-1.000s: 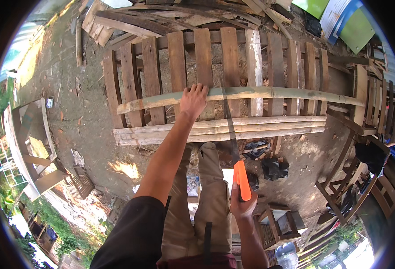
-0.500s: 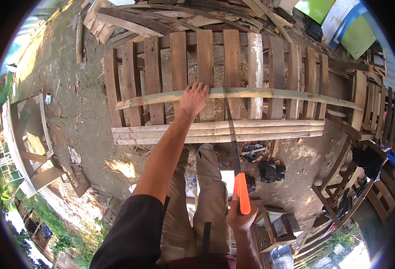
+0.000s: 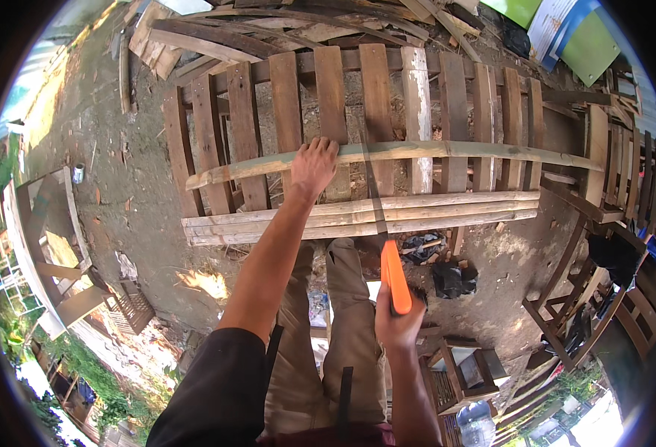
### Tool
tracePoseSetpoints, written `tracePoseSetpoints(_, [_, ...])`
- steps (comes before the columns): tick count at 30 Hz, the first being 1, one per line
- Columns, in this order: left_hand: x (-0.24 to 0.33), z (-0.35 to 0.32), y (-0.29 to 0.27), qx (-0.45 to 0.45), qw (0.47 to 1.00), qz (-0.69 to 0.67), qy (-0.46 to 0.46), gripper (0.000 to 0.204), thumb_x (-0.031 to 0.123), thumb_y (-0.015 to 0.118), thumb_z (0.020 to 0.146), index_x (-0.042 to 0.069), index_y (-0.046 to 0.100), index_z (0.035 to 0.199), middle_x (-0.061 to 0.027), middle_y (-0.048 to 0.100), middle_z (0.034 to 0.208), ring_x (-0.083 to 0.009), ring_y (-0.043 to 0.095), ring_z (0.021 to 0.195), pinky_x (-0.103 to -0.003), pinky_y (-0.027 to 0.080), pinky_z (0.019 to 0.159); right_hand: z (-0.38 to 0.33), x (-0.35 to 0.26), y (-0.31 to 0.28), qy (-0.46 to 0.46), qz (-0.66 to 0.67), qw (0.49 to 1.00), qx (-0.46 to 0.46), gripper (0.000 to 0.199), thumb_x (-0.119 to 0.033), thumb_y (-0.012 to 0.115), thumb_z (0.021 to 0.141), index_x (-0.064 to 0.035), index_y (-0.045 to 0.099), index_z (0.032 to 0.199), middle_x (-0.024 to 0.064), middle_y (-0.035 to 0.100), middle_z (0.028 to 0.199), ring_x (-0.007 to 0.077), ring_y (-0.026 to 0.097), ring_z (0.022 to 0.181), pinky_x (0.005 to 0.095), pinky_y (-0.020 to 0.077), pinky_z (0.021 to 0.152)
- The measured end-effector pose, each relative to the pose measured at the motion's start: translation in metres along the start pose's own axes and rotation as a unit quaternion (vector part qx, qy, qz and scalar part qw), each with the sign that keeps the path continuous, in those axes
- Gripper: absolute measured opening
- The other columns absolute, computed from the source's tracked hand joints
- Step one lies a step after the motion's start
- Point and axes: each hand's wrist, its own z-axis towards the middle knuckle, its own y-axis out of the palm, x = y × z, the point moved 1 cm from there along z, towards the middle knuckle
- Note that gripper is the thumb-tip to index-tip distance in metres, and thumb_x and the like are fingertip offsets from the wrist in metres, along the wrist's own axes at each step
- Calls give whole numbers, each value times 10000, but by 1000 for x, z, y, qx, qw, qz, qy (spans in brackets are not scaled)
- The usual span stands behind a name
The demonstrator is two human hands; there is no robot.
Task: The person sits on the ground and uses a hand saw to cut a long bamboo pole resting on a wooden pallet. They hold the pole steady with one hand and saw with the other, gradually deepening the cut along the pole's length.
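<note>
A long pale wooden pole (image 3: 447, 151) lies across a wooden pallet (image 3: 335, 97). My left hand (image 3: 313, 165) presses flat on the pole near its left part, fingers spread over it. My right hand (image 3: 396, 320) grips the orange handle of a hand saw (image 3: 392, 276). The saw's thin dark blade (image 3: 371, 186) runs up from the handle and crosses the pole just right of my left hand. Several more pale poles (image 3: 358, 217) lie stacked along the pallet's near edge, under the blade.
Scrap boards (image 3: 216, 37) are piled behind the pallet. Wooden chair frames (image 3: 574, 298) stand at the right, a wooden bench frame (image 3: 45, 246) at the left. A dark bag (image 3: 454, 279) lies on the dirt by my feet. Green and blue panels (image 3: 566, 30) lean at the top right.
My right hand has drawn the saw back toward me and lower, so the handle now sits further from the pole. My left hand has stayed on the pole.
</note>
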Motion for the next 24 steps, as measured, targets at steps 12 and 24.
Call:
tracePoseSetpoints(12, [-4,0,0,-1,1000,-11,-9,359,227,668,858,97,604,1186,-45,599,1120,-202,582,1117,-355,465,927,-20,6,-7,12,41,999,13,168,-100,691,913,59,677,863,61,600,592,86,591,564,296,448,515])
tracePoseSetpoints(24, [0,-4,3,16,1000,-12,-1,315,225,695,842,104,612,1120,-32,619,1099,-189,601,1119,-350,506,897,-33,-8,-27,-16,-8,1000,-14,129,-37,622,925,60,643,844,58,610,650,84,529,598,317,444,540])
